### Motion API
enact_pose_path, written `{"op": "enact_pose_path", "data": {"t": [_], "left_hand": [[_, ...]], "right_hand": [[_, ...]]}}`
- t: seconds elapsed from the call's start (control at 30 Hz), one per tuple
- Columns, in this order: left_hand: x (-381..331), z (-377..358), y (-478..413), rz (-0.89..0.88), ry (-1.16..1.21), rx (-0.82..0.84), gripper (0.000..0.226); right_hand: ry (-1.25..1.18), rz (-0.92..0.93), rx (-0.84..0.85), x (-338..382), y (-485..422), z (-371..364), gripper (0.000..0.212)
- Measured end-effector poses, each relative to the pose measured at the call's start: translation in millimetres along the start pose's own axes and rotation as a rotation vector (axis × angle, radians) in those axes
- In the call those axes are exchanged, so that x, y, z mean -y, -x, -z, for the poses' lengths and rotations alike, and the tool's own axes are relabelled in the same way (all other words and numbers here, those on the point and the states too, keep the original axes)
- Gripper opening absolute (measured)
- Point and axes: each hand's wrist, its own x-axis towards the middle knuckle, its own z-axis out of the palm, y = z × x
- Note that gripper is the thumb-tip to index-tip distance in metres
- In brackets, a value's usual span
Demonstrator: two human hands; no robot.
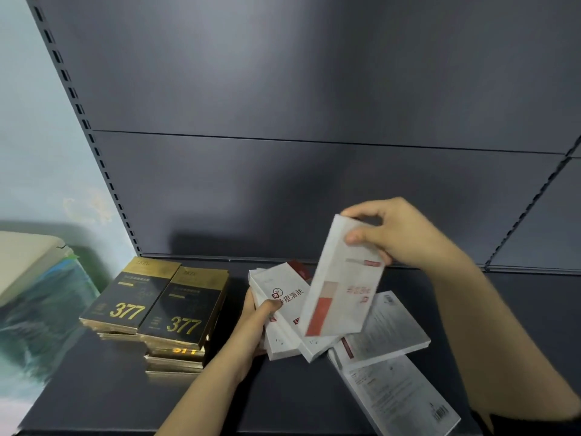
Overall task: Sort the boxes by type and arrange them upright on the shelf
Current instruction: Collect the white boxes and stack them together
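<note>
My right hand (pixel 399 234) holds a white box with red blocks (pixel 339 284) by its top end, tilted above the shelf. My left hand (pixel 254 322) grips a small stack of white and red boxes (pixel 283 306), thumb on the top one. Two more white boxes lie flat, back side up: one (pixel 386 328) under the held box and one (pixel 405 394) nearer the front edge. At the left, black and gold boxes marked 377 (pixel 151 300) lie flat in two piles.
The dark grey shelf board (pixel 103 391) runs across the view, with a dark back panel (pixel 314 168) behind it. A slotted upright (pixel 94 146) stands at the left. Beyond it are a pale wall and a white and green object (pixel 34 284).
</note>
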Motion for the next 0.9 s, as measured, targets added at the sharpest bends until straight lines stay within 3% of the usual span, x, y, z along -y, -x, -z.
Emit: {"op": "enact_pose_path", "data": {"t": [0.2, 0.3, 0.43, 0.53, 0.67, 0.77, 0.9], "left_hand": [[-6.5, -1.1, 3.3, -0.012, -0.018, 0.048, 0.028], [-7.4, -2.6, 4.3, 0.021, -0.07, 0.054, 0.045], [-2.0, -3.1, -1.5, 0.035, -0.108, 0.018, 0.068], [-0.8, -3.4, -3.7, 0.031, -0.09, 0.017, 0.067], [-1.0, -5.1, -4.7, 0.025, -0.056, 0.01, 0.064], [0.8, -6.9, -6.9, 0.022, -0.04, -0.025, 0.056], [-1.8, -9.2, -4.8, 0.087, 0.049, -0.074, 0.039]], "right_hand": [[0.066, -0.048, 0.205, -29.5, -48.0, -94.5, 0.024], [-0.007, -0.105, 0.102, -55.1, -51.7, -129.6, 0.022], [-0.28, -0.196, -0.076, -70.2, -48.8, -121.4, 0.02], [-0.063, -0.228, -0.122, -79.8, -36.9, -97.6, 0.034], [-0.037, -0.45, 0.169, -91.3, -20.0, -93.4, 0.054], [0.007, -0.48, 0.248, -97.6, -19.0, -94.9, 0.037], [-0.018, -0.336, 0.279, -92.8, -28.7, -76.9, 0.023]]}}
